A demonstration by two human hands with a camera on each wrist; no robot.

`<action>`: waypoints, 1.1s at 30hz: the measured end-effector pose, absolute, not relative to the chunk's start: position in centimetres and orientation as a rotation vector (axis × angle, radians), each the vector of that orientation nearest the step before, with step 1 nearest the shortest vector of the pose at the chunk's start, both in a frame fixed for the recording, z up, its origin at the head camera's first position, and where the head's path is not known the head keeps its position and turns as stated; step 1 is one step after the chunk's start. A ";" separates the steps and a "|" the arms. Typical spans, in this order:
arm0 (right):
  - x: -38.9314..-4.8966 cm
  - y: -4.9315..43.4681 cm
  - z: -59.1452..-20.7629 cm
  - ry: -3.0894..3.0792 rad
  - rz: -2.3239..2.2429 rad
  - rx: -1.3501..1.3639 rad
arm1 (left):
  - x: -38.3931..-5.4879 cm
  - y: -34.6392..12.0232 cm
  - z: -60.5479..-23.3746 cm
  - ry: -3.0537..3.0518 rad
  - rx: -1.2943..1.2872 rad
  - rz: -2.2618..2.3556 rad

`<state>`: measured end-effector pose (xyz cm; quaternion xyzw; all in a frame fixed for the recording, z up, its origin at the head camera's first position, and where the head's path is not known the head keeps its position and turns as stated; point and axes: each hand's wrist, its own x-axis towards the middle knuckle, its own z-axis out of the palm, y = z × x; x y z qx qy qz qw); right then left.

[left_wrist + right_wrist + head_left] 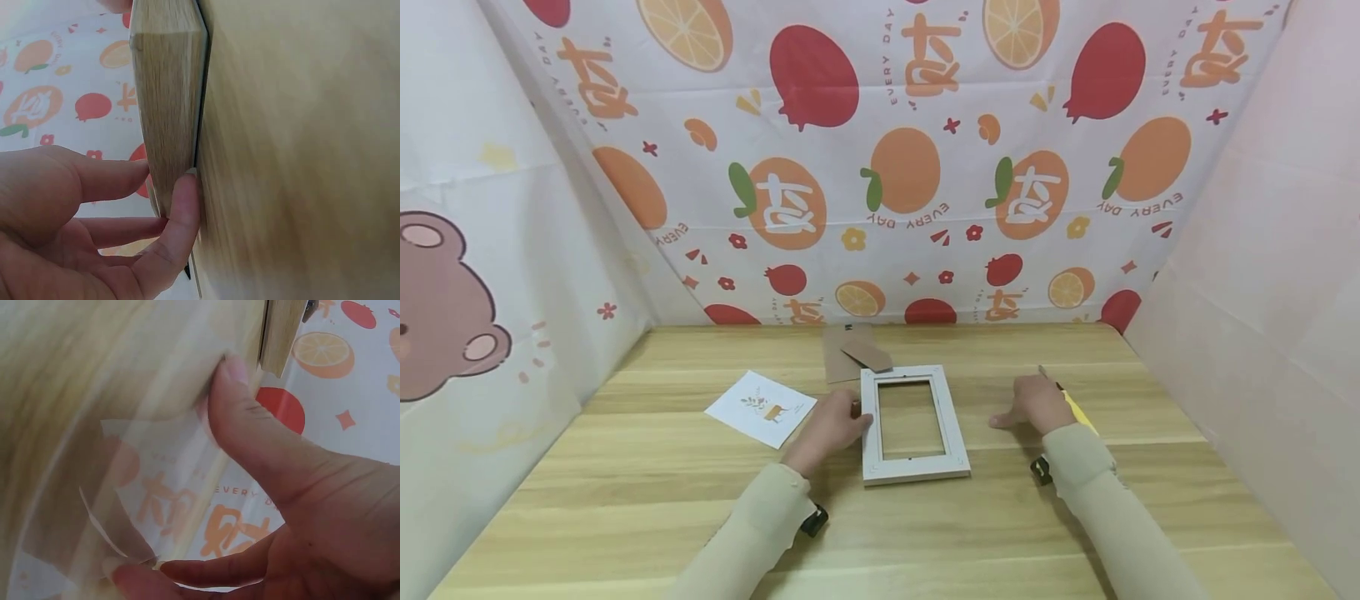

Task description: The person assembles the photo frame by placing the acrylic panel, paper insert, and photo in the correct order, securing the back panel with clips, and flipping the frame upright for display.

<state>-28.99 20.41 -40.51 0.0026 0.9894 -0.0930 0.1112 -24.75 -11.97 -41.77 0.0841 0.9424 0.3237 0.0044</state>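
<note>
A white picture frame [955, 425] with an open middle lies on the table in the head view. My left hand [831, 425] pinches its left side, thumb above and fingertips at the lower edge. The frame's wood-coloured side [169, 100] fills the middle of the left wrist view. To the right of the frame, my right hand [1037, 404] is low over the table. In the right wrist view its thumb and fingertips hold a clear glossy sheet [131, 394] full of reflections; some edges are hard to make out.
A white card [752, 404] with a small printed picture lies left of the frame. Brown backing pieces [838, 358] lie behind it. A yellow-handled tool [1078, 412] with a thin tip is partly hidden behind my right hand. Patterned cloth [925, 225] encloses the table.
</note>
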 end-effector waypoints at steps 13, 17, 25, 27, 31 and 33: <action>-29.2 21.0 -40.4 2.893 -0.255 -0.037 | -24.8 -11.3 -42.1 2.933 0.297 1.031; -29.0 21.3 -40.5 2.893 -0.285 -0.006 | -24.7 -11.1 -42.3 2.833 0.260 1.161; -28.8 20.9 -40.2 2.917 -0.281 -0.048 | -24.5 -11.4 -42.4 2.823 0.230 1.205; -28.8 20.6 -40.0 2.919 -0.274 -0.061 | -24.4 -11.5 -42.3 2.829 0.226 1.197; -28.6 20.0 -39.8 2.917 -0.226 -0.079 | -24.2 -11.6 -42.1 2.828 0.220 1.185; -28.5 19.6 -39.9 2.913 -0.193 -0.080 | -24.1 -11.6 -42.1 2.826 0.214 1.176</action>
